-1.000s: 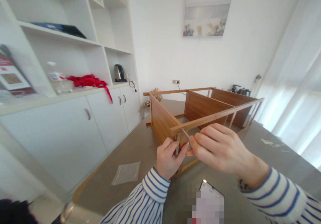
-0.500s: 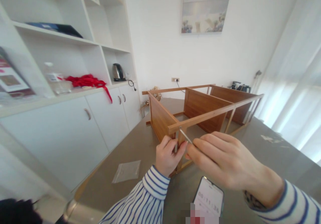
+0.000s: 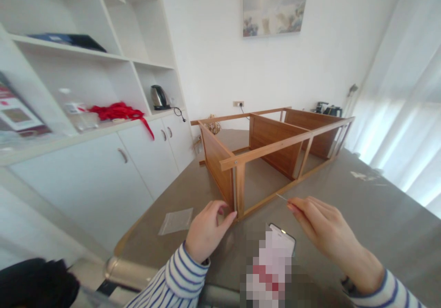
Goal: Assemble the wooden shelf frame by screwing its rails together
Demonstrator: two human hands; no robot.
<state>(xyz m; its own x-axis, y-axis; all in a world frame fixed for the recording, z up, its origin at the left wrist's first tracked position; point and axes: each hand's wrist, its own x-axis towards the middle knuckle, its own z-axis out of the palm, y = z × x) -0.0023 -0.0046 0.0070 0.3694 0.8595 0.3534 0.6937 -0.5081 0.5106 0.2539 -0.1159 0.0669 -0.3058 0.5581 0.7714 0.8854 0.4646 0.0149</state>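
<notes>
A wooden shelf unit (image 3: 267, 151) lies on its side on the table, with a bolt head (image 3: 236, 162) in the near end of its upper rail. My left hand (image 3: 211, 229) is open, its fingers curved apart beside the lower near corner; the thumb tip is at or close to the wood, contact unclear. Between the fingertips of my right hand (image 3: 327, 227) is a thin metal Allen key (image 3: 281, 197), its tip pointing left near the lower rail and away from the bolt. The end inside the hand is hidden.
A phone (image 3: 284, 239), partly blurred out, lies on the table (image 3: 310, 271) between my hands. To the left is a clear plastic bag (image 3: 176, 221). Small scraps (image 3: 363, 176) lie at the right. White cabinets (image 3: 138, 161) line the left wall.
The Allen key has come off the bolt and moved right and down in my right hand. My left hand has let go of the shelf's near corner post and dropped lower left, fingers opening.
</notes>
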